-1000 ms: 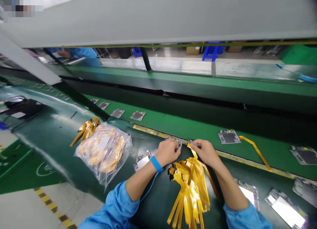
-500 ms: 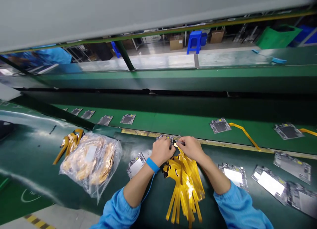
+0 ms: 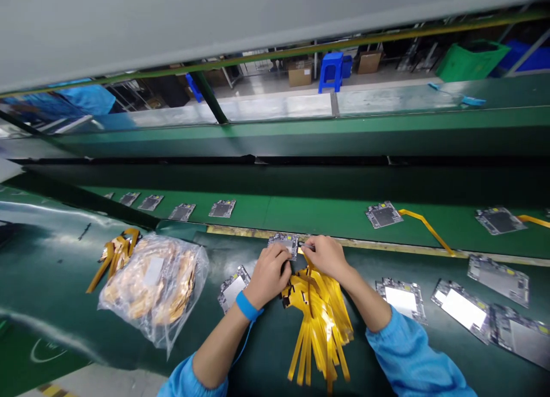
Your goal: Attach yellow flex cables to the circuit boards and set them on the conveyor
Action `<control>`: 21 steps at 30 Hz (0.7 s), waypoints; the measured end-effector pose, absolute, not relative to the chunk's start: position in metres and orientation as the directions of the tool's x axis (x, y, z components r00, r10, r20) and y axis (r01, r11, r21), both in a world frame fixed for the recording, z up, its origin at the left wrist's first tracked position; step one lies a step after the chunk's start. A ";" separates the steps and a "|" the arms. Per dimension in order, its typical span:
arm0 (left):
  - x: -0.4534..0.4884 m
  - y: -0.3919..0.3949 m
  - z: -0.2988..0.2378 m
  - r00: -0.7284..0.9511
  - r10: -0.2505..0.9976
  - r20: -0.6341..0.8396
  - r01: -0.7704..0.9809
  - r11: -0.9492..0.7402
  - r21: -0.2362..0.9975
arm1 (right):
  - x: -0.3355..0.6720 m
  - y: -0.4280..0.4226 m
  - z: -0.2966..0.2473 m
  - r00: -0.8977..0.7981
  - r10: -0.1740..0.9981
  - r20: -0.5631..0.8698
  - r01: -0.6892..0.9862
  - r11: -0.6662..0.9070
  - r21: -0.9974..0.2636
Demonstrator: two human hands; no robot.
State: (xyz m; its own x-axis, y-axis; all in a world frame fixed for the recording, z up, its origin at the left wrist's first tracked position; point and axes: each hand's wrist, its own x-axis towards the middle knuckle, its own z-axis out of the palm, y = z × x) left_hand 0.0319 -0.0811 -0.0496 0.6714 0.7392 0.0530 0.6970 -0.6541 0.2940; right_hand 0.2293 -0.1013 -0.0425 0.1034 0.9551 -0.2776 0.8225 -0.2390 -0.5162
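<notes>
My left hand (image 3: 270, 271) lies with its fingers curled over the near part of a circuit board (image 3: 286, 240), which shows just beyond my fingertips at the far edge of the worktop (image 3: 266, 351). I can't tell whether those fingers grip it or only press on it. My right hand (image 3: 327, 256) sits just to the right of the board, thumb and fingers pinched together on a slim dark tool (image 3: 308, 246), most of it hidden in my grasp. A yellow ribbon end shows just under those fingertips, by the board's right side; I can't make out whether it touches the board.

The board is flat and grey, crowded with tiny dark parts along its far edge, with a small yellow spot among them.

On the near side of both hands, between my forearms, lies a pile of ribbon cables (image 3: 326, 322): glossy yellow, long and narrow, fanned out towards me, with dark ends close to my left hand. Beside my left wrist rests a second board (image 3: 233, 288) with a pale patch; farther left is a clear plastic bag (image 3: 152, 282).
</notes>
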 end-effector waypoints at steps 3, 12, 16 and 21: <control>0.020 -0.092 -0.061 0.717 0.657 0.231 0.602 -0.752 0.270 | 0.228 -0.101 -0.042 0.110 0.952 -0.284 0.828 -0.246 -0.504; 0.012 -0.101 -0.074 0.751 0.626 0.212 0.583 -0.778 0.235 | 0.225 -0.101 -0.044 0.091 0.945 -0.315 0.839 -0.243 -0.486; 0.012 -0.100 -0.076 0.756 0.616 0.224 0.572 -0.786 0.234 | 0.225 -0.099 -0.042 0.077 0.942 -0.328 0.843 -0.237 -0.482; 0.012 -0.102 -0.078 0.759 0.615 0.217 0.567 -0.786 0.245 | 0.224 -0.092 -0.041 0.067 0.936 -0.346 0.851 -0.235 -0.471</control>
